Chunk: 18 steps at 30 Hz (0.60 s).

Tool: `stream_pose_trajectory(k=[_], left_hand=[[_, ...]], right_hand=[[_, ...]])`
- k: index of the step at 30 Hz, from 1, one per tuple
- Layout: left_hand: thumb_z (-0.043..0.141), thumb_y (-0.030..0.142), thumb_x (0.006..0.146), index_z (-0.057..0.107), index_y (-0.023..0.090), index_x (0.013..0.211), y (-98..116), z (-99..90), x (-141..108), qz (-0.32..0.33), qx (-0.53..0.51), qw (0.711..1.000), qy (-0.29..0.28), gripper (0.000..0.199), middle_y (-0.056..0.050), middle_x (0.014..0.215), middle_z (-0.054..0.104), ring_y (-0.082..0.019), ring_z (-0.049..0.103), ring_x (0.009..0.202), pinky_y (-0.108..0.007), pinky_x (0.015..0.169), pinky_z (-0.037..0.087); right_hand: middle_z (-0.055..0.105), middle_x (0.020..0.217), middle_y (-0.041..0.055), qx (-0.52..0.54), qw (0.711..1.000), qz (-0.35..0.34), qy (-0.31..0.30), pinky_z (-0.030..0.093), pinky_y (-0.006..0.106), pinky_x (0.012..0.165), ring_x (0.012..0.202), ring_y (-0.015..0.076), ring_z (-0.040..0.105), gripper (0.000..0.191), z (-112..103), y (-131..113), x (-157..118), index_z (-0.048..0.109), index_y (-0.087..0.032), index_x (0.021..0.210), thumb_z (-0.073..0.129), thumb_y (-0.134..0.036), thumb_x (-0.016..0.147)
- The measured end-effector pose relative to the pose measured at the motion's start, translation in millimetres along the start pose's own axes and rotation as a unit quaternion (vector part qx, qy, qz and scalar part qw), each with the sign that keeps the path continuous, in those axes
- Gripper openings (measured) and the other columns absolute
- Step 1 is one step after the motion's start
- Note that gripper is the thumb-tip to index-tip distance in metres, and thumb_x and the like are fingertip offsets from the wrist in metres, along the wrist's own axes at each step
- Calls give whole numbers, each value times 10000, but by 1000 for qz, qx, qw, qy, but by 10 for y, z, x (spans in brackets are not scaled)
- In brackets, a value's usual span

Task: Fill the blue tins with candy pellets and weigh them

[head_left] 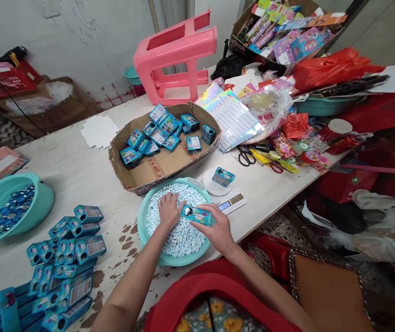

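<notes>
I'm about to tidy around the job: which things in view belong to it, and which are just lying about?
Apparently in use:
small blue box, held in right hand
white pieces under left hand, and their basin
digital scale bearing another blue box
cardboard box

Likely lying about:
pink stool
scissors
red bag

Soft, even light brightens the worn white desk (260, 203) around the right grip (220, 230); beyond it, shiny holographic paper sheets (232, 120) throw rainbow glare. Right of the grip, the space below the desk falls dim, and the outermost edge looks stretched and smeared.
</notes>
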State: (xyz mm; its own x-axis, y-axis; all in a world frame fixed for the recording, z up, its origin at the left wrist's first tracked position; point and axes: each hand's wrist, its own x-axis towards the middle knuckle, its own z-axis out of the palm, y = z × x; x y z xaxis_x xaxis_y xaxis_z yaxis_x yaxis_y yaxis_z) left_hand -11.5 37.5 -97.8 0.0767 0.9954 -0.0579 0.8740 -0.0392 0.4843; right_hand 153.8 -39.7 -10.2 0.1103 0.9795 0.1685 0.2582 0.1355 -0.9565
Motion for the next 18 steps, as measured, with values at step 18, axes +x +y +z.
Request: stream_pose_trajectory(k=[18], left_hand=[[582, 422, 755, 479, 185, 730, 411, -497, -227, -170, -673, 718, 44, 259, 26, 686, 500, -95, 505, 538, -196, 443, 355]], right_hand=[[637, 941, 53, -164, 985, -7, -54, 475, 361, 801, 909, 238, 597, 319, 171, 156, -53, 622, -224, 999, 747, -245, 706]])
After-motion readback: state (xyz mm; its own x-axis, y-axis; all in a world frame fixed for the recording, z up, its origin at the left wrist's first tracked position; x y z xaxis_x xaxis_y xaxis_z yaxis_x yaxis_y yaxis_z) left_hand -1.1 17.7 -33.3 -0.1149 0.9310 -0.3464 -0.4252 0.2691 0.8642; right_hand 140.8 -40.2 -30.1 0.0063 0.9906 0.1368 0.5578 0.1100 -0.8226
